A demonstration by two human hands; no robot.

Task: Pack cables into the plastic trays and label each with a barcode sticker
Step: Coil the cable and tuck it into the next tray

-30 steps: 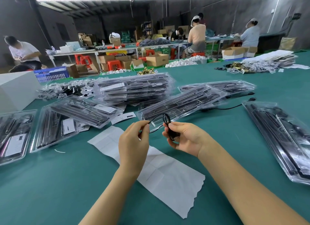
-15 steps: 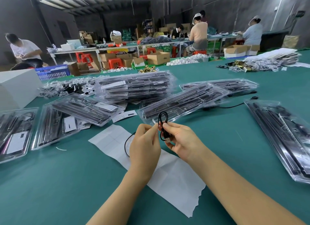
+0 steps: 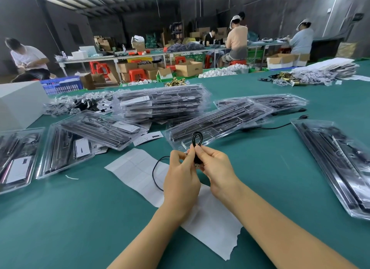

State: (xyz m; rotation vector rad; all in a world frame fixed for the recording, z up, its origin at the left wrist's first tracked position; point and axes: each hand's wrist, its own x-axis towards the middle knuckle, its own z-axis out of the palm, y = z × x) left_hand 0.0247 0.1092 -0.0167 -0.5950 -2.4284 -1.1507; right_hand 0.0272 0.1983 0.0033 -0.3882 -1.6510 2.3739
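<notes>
Several trays [image 3: 160, 104] look packed; our left hand [image 3: 181, 176] and right hand [image 3: 217, 166] pinch a looped cable [image 3: 196, 140], not yet trayed.

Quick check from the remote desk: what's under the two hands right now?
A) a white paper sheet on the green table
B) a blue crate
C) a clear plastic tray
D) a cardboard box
A: the left hand and right hand, both gripping the black cable, are above the white paper sheet lying on the green table.
</notes>
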